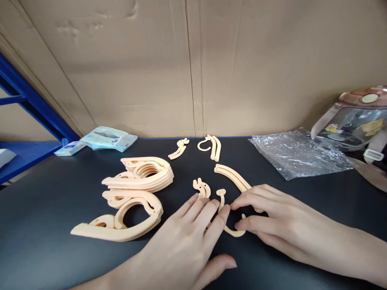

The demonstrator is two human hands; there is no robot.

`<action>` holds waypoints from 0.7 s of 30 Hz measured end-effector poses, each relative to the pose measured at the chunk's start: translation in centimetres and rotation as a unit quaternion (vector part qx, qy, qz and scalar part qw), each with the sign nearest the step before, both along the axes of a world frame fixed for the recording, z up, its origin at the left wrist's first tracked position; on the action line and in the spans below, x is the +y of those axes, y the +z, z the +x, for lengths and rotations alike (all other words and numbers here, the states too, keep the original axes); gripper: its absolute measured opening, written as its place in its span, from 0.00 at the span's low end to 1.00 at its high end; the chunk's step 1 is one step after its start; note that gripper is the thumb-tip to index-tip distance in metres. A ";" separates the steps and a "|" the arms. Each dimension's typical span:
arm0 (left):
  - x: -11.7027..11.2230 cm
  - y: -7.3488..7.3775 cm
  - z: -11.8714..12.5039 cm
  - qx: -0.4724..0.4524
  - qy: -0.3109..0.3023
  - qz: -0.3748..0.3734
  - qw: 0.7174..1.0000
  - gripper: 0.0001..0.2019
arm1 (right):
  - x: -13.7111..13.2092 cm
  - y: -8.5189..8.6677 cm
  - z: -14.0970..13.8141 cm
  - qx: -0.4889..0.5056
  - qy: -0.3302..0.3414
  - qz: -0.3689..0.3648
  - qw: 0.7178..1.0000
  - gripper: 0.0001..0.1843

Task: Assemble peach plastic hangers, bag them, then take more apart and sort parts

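Observation:
My left hand (pixel 184 237) lies palm down over the black table, its fingers stretched out and the thumb apart. Its fingertips reach the lower ends of two small curved hanger parts (pixel 204 189) and partly hide them. Between my hands lies a loose cream hanger hook (pixel 234 233), its middle partly covered by fingers. My right hand (pixel 281 213) is lowered beside the hook with fingers bent but spread; one fingertip is at the hook's curved end. Under that hand runs a pair of long hanger arms (pixel 232 176), their near end mostly hidden. No firm grip shows.
Folded cream hangers (pixel 136 233) lie stacked left of my hands. Farther back are small hanger pieces (pixel 178 150) and a hook with arms (pixel 215 149). A clear plastic bag (pixel 290 155), strapped bottle (pixel 353 125), tissue pack (pixel 109 139), blue rack (pixel 39 100) and cardboard wall (pixel 145 72) surround them.

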State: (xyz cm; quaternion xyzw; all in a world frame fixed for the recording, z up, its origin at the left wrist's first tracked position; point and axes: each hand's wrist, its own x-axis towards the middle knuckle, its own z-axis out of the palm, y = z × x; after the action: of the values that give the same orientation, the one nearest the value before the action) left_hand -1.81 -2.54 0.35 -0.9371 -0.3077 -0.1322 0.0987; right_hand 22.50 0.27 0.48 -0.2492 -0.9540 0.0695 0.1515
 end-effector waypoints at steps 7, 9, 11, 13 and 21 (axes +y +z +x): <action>0.3 -0.7 -0.5 0.048 -0.035 0.040 0.997 0.19 | -0.1 0.6 0.6 0.000 0.032 -0.034 0.999 0.11; 0.3 -0.7 -0.4 0.031 -0.044 0.037 0.998 0.17 | -0.1 0.6 0.8 0.003 0.029 -0.030 0.999 0.11; 0.0 -0.6 -0.1 0.003 -0.048 0.022 0.999 0.15 | 0.0 0.7 0.8 0.012 0.016 -0.028 0.999 0.11; -0.3 -0.5 0.2 -0.026 -0.044 0.007 0.999 0.13 | 0.0 0.8 0.8 0.021 -0.003 -0.027 0.999 0.12; -0.5 -0.8 0.5 -0.057 -0.084 0.026 0.994 0.14 | -0.5 2.2 0.5 0.071 -0.012 0.049 0.996 0.09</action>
State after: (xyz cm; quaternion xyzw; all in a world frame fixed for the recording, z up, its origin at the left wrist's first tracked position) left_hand -1.31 -3.09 -0.48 -0.9476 -0.2294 -0.2014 0.0937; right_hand 22.99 -0.23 2.67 -0.2478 -0.9399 0.0388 0.2318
